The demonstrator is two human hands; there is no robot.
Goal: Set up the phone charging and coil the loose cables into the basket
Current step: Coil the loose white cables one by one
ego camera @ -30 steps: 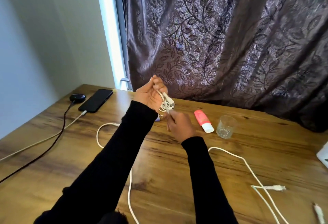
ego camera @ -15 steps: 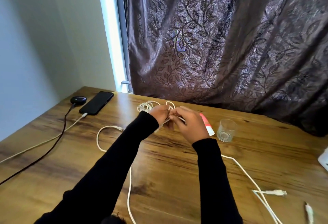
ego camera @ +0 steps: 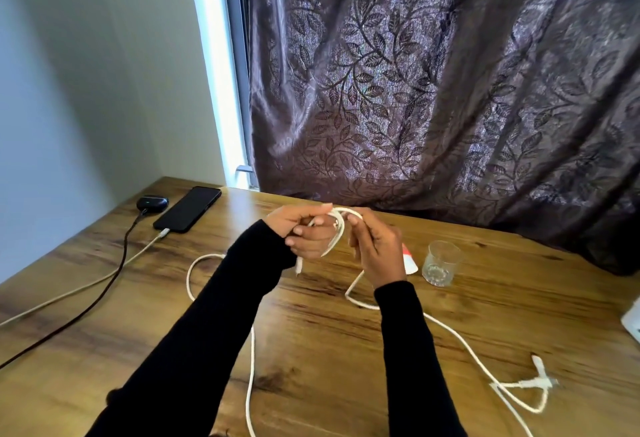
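small looped white cable (ego camera: pixel 337 225) mid-frame, held above wooden table (ego camera: pixel 311 350) | L hand (ego camera: pixel 304 232) fingers curled round loop | R hand (ego camera: pixel 375 246) pinching loop top | long white cable (ego camera: pixel 460 339) slack on table lower right | black phone (ego camera: pixel 188 208) left of centre, white cord plugged in | clear glass (ego camera: pixel 441 263) right of hands

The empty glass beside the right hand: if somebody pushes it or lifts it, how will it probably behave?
The glass stands upright on the wooden table and looks short and wide, so it would probably slide rather than tip. It seems empty, so likely light. Being clear glass, it may be slippery and could break if knocked off.
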